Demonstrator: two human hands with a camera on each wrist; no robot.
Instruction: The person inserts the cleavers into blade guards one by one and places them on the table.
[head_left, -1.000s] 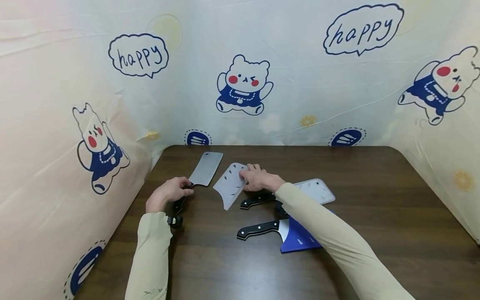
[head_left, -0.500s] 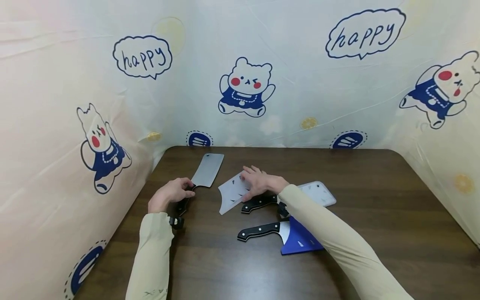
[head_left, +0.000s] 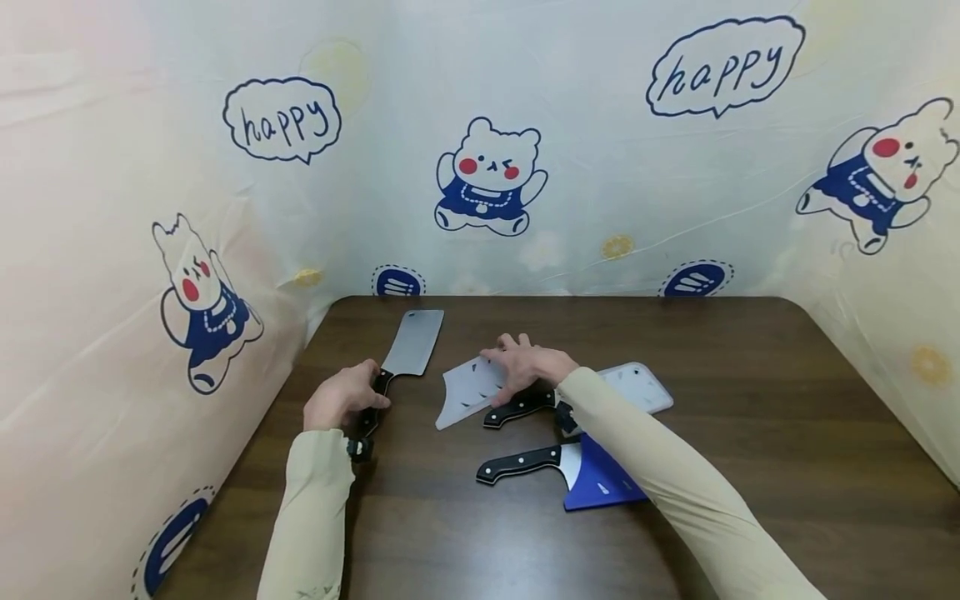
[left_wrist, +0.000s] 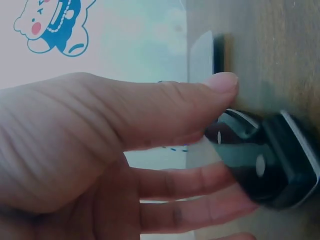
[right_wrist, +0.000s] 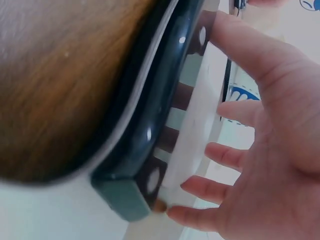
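At the left of the table, my left hand (head_left: 341,400) holds the black riveted handle (left_wrist: 255,165) of a bare cleaver (head_left: 414,346), thumb on one side and fingers on the other. Its wide steel blade points away from me. Near the middle, my right hand (head_left: 528,367) spans a loose white blade guard (head_left: 467,390) with slots, gripping it between thumb and fingers. The guard's concave end faces left. Just under that hand lies the black handle (head_left: 513,410) of a second cleaver, which looms large in the right wrist view, its riveted handle (right_wrist: 150,115) close to the fingers.
A white cover (head_left: 637,387) lies right of my right forearm, partly hidden by the sleeve. Nearer me, another knife with a black handle (head_left: 517,463) sits in a blue guard (head_left: 600,483). A printed cloth (head_left: 600,167) surrounds the brown table (head_left: 750,400).
The white guard has turned and shifted slightly right under my right hand, whose thumb now lies at its near edge. My left hand and the bare cleaver have shifted only slightly.
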